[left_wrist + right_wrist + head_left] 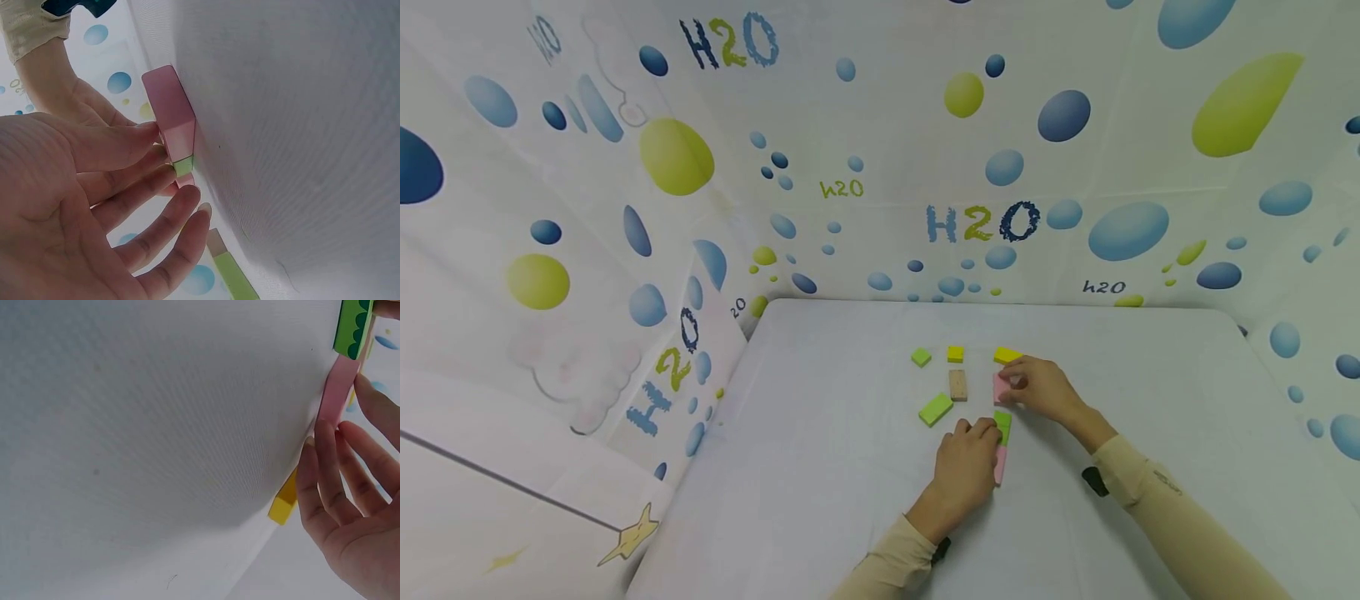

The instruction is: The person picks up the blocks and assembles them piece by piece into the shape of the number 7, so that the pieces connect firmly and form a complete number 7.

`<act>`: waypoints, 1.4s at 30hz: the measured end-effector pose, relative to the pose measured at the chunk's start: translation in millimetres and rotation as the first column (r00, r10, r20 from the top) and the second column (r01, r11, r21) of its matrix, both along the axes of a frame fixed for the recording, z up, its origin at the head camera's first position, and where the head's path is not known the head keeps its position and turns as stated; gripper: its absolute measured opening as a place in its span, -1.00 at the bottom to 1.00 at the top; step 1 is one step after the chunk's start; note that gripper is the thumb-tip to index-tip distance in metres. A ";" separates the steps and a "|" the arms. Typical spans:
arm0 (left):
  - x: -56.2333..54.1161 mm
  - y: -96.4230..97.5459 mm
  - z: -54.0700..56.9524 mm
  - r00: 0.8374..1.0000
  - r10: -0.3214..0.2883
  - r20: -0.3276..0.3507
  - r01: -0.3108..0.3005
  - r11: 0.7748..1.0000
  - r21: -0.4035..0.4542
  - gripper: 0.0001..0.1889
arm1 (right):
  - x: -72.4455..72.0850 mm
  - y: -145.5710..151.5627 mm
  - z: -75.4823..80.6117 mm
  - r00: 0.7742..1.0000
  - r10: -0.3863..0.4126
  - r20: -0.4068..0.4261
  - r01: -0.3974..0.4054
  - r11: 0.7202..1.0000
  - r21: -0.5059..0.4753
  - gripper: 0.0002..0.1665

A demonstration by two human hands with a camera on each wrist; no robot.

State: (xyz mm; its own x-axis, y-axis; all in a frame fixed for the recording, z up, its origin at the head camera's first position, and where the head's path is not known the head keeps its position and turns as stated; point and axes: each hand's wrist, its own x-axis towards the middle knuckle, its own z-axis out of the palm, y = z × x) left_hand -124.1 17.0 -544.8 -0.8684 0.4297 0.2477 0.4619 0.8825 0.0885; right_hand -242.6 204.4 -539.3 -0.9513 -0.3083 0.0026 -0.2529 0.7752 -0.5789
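Small coloured wooden blocks lie on the white table. My right hand (1041, 389) pinches a pink block (338, 387) between thumb and fingertips, in line with the row nearer me. That row is a green block (1003, 427) and another pink block (1000, 465), end to end. Beside it, my left hand (967, 467) rests its thumb against the near pink block and its fingertips by the green one, with its fingers loosely bent. A yellow block (1006, 356) lies just beyond the right fingertips, partly covered by them.
Left of the row lie a green block (936, 409), a plain wood block (957, 386), a small yellow block (955, 354) and a small light-green block (921, 357). A patterned curtain (895, 150) hangs behind the table's far edge (1000, 305).
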 end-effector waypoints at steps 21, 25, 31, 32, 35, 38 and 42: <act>-2.0 -0.4 -0.7 1.000 0.009 0.026 -0.009 1.000 -0.019 -0.73 | 9.3 0.9 -2.9 0.998 -0.060 -0.012 0.060 0.997 -0.040 -0.45; -2.6 -0.6 -0.5 0.999 0.010 0.032 -0.009 1.000 -0.022 -0.72 | 11.3 1.1 -2.5 0.998 -0.063 -0.022 0.062 0.997 -0.055 -0.44; -3.6 -0.7 -0.5 1.000 0.005 0.031 -0.004 1.000 -0.025 -0.72 | 14.6 1.2 -3.1 0.997 -0.063 -0.039 0.061 0.996 -0.062 -0.44; -3.7 -0.7 -0.7 1.000 0.004 0.031 -0.004 1.000 -0.024 -0.72 | 15.0 1.2 -3.4 0.997 -0.065 -0.040 0.062 0.996 -0.059 -0.44; -3.9 -0.8 -1.3 0.999 0.003 0.035 -0.002 1.000 -0.021 -0.73 | 16.4 0.9 -4.1 0.997 -0.069 -0.047 0.066 0.996 -0.053 -0.43; -3.9 -0.7 -2.0 0.999 0.002 0.042 -0.002 1.000 -0.016 -0.72 | 18.0 1.1 -4.5 0.996 -0.075 -0.049 0.072 0.996 -0.054 -0.43; -3.5 -0.2 -1.3 0.999 0.001 0.053 -0.001 1.000 -0.010 -0.72 | 20.4 1.8 -5.4 0.995 -0.084 -0.059 0.081 0.995 -0.052 -0.42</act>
